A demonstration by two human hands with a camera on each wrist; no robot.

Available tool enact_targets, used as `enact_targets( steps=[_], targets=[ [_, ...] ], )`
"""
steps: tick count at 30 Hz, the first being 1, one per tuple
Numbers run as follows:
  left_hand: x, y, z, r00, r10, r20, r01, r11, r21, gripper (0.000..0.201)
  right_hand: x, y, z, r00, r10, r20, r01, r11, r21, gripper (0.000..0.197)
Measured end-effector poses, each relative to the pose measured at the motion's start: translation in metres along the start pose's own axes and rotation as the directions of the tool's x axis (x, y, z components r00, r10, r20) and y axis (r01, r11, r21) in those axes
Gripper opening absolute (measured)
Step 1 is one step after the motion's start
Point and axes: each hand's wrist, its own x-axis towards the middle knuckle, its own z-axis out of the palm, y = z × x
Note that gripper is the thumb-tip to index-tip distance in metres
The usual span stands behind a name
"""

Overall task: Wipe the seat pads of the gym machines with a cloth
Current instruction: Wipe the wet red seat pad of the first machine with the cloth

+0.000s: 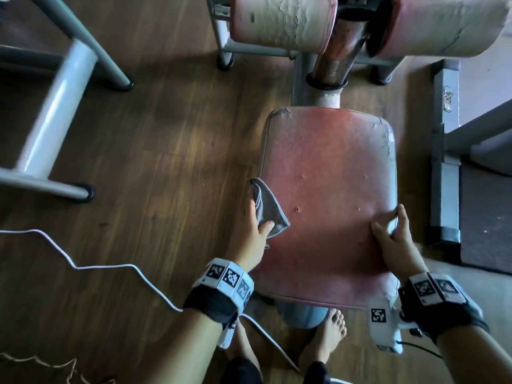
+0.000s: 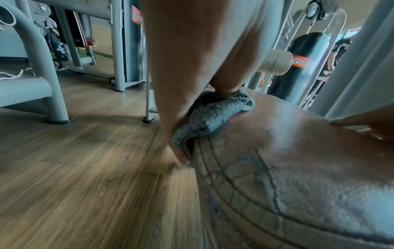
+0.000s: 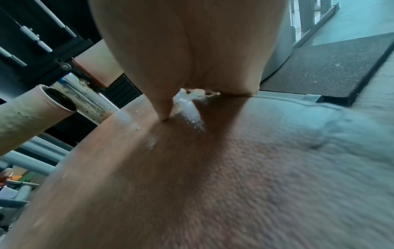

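Note:
A worn red seat pad (image 1: 327,195) fills the middle of the head view, its cover cracked and flaking at the corners. My left hand (image 1: 255,228) grips a folded grey cloth (image 1: 268,209) and holds it against the pad's left edge. In the left wrist view the thumb presses the cloth (image 2: 213,118) onto the seat (image 2: 298,168) while the fingers wrap it over the piped edge. My right hand (image 1: 393,242) rests on the pad's right side with the thumb spread. Its palm (image 3: 192,50) lies on the pebbled seat surface (image 3: 213,185); its fingertips are hidden.
Two cracked roller pads (image 1: 282,20) hang above the seat on a rusty post (image 1: 338,51). A grey machine frame (image 1: 55,112) stands to the left on the wooden floor. A white cable (image 1: 83,266) trails past my left wrist. A black mat (image 1: 484,217) lies right. My bare foot (image 1: 329,336) stands under the seat.

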Motion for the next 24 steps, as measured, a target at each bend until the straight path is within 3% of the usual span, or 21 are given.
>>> enact_targets(
  steps=[3,5,9,12,16,21,24],
  targets=[
    [0.005,0.007,-0.002,0.999,-0.032,0.038,0.036,0.993,-0.113,0.071,-0.017,0.018,-0.004,0.994,0.065,0.086,-0.072,0.995,0.075,0.087],
    [0.023,0.012,-0.004,0.997,-0.038,0.065,0.049,0.983,-0.179,0.067,-0.033,0.025,-0.003,0.989,0.106,0.104,-0.119,0.984,0.132,0.078],
    [0.033,0.001,0.004,1.0,0.007,0.03,0.001,0.965,-0.262,0.07,-0.058,0.042,0.002,0.994,0.078,0.079,-0.086,0.992,0.093,0.071],
    [-0.001,-0.01,0.009,0.997,0.024,0.076,-0.008,0.979,-0.204,0.069,-0.067,0.034,0.008,0.998,0.042,0.05,-0.046,0.996,0.077,0.079],
    [-0.046,-0.032,0.017,0.998,0.056,0.023,-0.055,0.998,-0.02,0.074,-0.069,0.028,0.014,0.999,0.045,-0.023,-0.044,0.998,0.053,0.072],
    [-0.015,-0.021,0.024,0.999,0.01,-0.034,-0.014,0.994,-0.108,0.081,-0.064,0.03,0.014,0.998,0.059,-0.028,-0.059,0.998,0.005,0.073],
    [-0.001,-0.019,0.027,1.0,-0.005,-0.005,0.004,0.983,-0.183,0.078,-0.065,0.026,0.014,0.997,0.06,-0.039,-0.06,0.998,0.014,0.072]
  ],
)
